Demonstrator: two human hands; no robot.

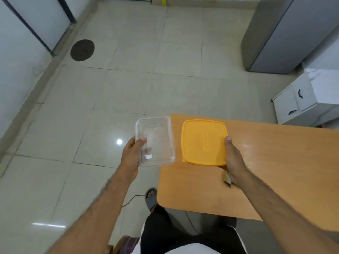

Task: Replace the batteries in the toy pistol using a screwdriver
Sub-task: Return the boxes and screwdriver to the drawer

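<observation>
My left hand [133, 153] grips a clear plastic container [156, 141] by its left rim, thumb inside, holding it in the air just left of the table's edge. It looks empty apart from a small white label. My right hand [233, 156] holds a box with a yellow lid [203, 142] at its right side, thumb on top of the lid, over the wooden table [275, 171]. A small dark object [227, 179] shows under my right wrist; I cannot tell what it is. No toy pistol, batteries or screwdriver are visible.
The orange-brown table fills the lower right. A white cabinet [300, 99] and a grey refrigerator [278, 33] stand at the far right. Tiled floor spreads to the left, with a round dark drain cover [82, 50]. My sandalled foot [151, 197] and a thin cable lie below.
</observation>
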